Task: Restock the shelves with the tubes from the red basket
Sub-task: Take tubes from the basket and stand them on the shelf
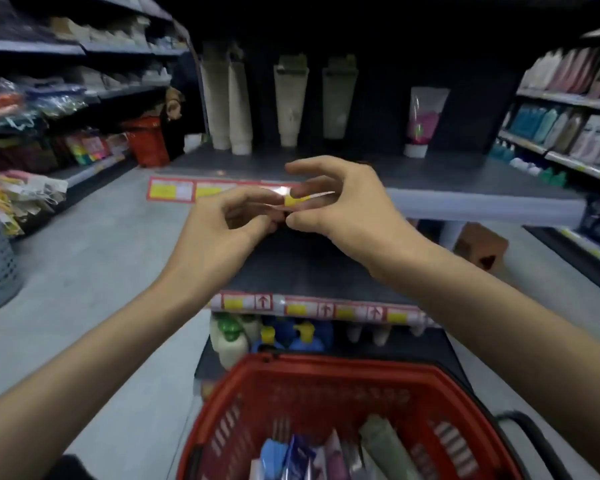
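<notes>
In the middle of the frame the left hand [222, 226] and right hand [340, 209] meet fingertip to fingertip, both pinching a small yellow label [297, 201] at the front edge of the shelf [465, 188]; neither holds a tube. The tubes [381, 445] to restock lie jumbled in the red basket [257, 372] at the bottom centre, green, pink and blue among them. They look light, soft-bodied and glossy, so likely slippery; gripping near the stiffer cap end should serve best. At upper centre, shelf tubes [288, 98] stand cap-down in a row with gaps between them.
</notes>
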`<control>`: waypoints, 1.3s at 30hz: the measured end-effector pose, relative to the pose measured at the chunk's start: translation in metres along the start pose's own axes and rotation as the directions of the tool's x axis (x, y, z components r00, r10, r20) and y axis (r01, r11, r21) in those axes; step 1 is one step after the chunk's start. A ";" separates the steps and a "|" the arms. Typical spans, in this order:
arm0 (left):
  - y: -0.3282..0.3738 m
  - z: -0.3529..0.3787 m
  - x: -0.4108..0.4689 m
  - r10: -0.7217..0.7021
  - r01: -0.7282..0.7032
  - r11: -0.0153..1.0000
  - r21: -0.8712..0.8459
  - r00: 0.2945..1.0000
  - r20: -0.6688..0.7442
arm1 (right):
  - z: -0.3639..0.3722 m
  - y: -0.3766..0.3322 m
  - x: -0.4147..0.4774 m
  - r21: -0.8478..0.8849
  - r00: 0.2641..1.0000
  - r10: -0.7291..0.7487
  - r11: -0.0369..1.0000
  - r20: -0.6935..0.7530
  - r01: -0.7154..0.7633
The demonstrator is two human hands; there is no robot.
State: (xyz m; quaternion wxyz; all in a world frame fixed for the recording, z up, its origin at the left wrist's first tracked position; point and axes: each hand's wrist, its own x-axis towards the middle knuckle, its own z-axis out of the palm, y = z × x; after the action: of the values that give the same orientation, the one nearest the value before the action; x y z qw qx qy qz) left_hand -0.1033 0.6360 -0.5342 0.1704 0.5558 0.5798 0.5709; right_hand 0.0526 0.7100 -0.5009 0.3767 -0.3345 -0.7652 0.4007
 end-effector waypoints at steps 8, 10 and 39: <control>-0.047 0.037 -0.079 -0.106 0.103 0.994 0.024 0.977 0.183 | -0.006 0.082 -0.093 -0.100 0.983 0.140 0.987 0.117 -0.128; -0.062 0.044 -0.092 -0.144 0.142 0.990 0.027 0.966 0.217 | -0.001 0.103 -0.108 -0.095 0.974 0.191 0.979 0.125 -0.180; -0.130 0.075 -0.135 -0.565 0.586 0.809 0.047 0.753 0.337 | 0.183 0.341 -0.231 -0.803 0.477 0.653 0.539 0.588 0.252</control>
State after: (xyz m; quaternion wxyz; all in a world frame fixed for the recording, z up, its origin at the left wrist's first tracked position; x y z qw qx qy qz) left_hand -0.0553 0.5934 -0.7257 0.4506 0.4334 0.6669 0.4054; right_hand 0.0834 0.6113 -0.9395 -0.3125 -0.3242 -0.8792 0.1560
